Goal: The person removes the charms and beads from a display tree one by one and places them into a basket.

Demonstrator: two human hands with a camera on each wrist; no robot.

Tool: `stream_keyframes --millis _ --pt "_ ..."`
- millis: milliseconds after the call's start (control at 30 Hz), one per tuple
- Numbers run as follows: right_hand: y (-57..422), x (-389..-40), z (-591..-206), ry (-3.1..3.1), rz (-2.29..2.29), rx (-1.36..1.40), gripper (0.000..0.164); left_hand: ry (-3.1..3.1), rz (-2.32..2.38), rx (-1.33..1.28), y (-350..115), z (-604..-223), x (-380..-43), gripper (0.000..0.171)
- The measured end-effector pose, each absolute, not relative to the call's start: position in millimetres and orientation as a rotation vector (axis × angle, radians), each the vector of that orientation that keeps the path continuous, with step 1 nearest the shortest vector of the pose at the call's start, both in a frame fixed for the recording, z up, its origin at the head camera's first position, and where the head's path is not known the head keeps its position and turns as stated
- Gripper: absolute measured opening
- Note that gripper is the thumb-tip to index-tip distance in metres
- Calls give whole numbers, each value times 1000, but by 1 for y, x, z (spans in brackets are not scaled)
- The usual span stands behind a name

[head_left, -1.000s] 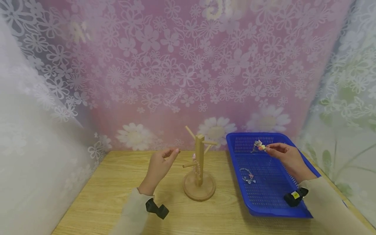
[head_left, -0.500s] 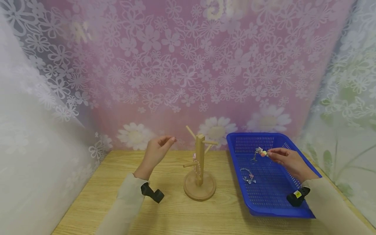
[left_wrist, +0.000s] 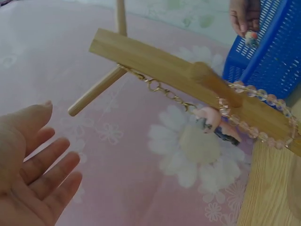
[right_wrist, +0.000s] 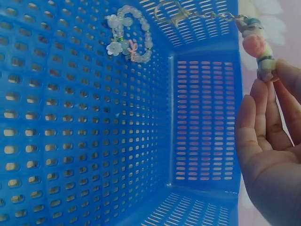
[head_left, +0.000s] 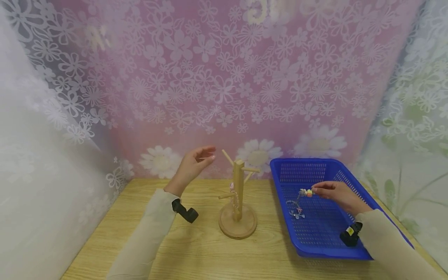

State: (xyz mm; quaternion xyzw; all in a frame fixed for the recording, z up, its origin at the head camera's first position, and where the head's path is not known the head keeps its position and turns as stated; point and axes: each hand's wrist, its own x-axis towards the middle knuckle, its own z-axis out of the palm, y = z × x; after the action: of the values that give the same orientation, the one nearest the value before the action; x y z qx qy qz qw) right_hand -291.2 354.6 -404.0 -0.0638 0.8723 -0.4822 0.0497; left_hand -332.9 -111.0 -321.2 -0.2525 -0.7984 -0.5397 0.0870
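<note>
Over the left half of the blue basket [head_left: 332, 253], the figurine keychain [head_left: 308, 193] sticks out leftward from the right hand [head_left: 341, 194], whose thumb and fingertips pinch one end of the figure. Its long axis runs across the basket, close to level along the figure; from the far end the chain droops toward the basket's left edge, its clasp hanging free. Below that lies a pale beaded bracelet [head_left: 297, 214]; whether the clasp touches it, I cannot tell.

The relation that seems to count: the wooden peg stand [head_left: 238, 186] is on the desk [head_left: 206, 249] beyond the basket's left edge, so the clasp end faces it and the gripped end faces away. The left hand [head_left: 192, 165] is empty, fingers apart, near the stand's upper left peg [head_left: 227, 156] but not touching it, and well apart from the keychain. A pink beaded strap [left_wrist: 270, 100] loops round the lower peg.
</note>
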Motion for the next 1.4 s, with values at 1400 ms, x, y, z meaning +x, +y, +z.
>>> stream_keyframes --millis 1400 --pt "329 -289 -389 2589 -1575 -249 48 -2379 -1739 -675 -100 -315 -329 20"
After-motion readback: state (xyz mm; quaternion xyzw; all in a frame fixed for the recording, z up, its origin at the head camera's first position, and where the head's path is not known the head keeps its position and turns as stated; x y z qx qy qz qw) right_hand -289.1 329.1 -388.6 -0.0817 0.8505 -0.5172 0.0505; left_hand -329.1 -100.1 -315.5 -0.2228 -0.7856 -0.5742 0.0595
